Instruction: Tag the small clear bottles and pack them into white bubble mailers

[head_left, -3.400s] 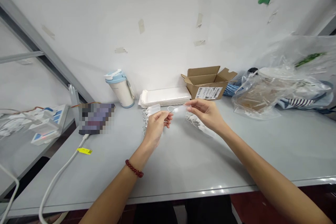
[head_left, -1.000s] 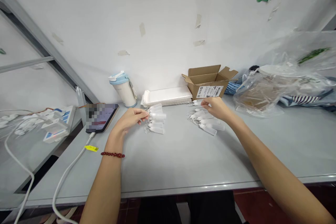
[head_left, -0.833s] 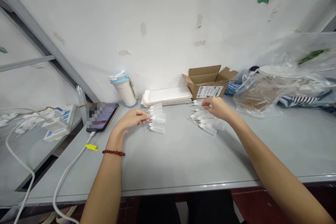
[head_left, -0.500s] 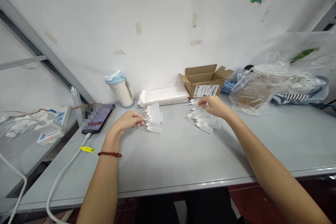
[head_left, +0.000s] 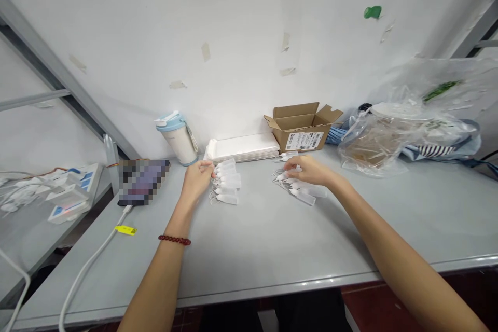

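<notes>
Tags (head_left: 226, 198) are spread mid-frame: a row (head_left: 232, 177) beside the left hand (head_left: 197, 180) and a pile (head_left: 303, 196) partly covered by the right hand (head_left: 309, 170). Whether either grip is clamped on one cannot be told. Behind, space is taken up by a stack (head_left: 246, 146) and box (head_left: 305, 141), flanked by a cup (head_left: 179, 144) at centre left and bag (head_left: 383, 142) at right.

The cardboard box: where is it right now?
In the head view, the cardboard box stands near the back wall, just right of the flat white stack and beyond the right hand.
</notes>
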`<act>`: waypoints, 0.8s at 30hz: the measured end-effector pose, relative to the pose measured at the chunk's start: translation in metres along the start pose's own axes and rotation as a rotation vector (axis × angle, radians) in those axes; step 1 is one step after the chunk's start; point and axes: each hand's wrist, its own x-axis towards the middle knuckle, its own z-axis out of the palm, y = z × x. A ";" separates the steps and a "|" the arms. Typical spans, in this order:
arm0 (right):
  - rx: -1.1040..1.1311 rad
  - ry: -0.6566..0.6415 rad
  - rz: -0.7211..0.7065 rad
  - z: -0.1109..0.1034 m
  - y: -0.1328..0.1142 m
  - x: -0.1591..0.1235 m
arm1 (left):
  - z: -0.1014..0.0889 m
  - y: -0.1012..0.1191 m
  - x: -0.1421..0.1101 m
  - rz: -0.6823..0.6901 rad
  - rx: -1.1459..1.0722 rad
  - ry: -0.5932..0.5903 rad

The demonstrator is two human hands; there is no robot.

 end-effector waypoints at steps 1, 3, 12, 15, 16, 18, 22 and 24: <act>0.012 0.004 -0.001 0.002 -0.001 0.000 | 0.002 0.002 -0.002 -0.002 -0.017 0.008; 0.037 0.010 -0.005 0.006 -0.002 0.000 | 0.005 0.006 -0.005 -0.003 -0.049 0.015; 0.025 0.025 -0.053 0.019 -0.005 0.003 | 0.018 0.004 -0.013 0.083 -0.085 -0.048; 0.087 0.114 -0.061 0.015 -0.012 0.003 | 0.018 0.012 -0.020 0.161 -0.069 -0.002; 0.124 0.141 -0.063 0.013 -0.016 0.003 | 0.019 0.015 -0.023 0.195 -0.062 -0.006; 0.238 0.173 -0.057 0.012 -0.025 0.001 | 0.021 0.022 -0.030 0.249 -0.058 -0.065; 0.513 0.148 -0.023 0.016 -0.045 -0.002 | 0.032 0.028 -0.042 0.241 -0.090 -0.335; 0.583 0.123 -0.023 0.020 -0.053 -0.004 | 0.038 0.028 -0.047 0.204 -0.116 -0.457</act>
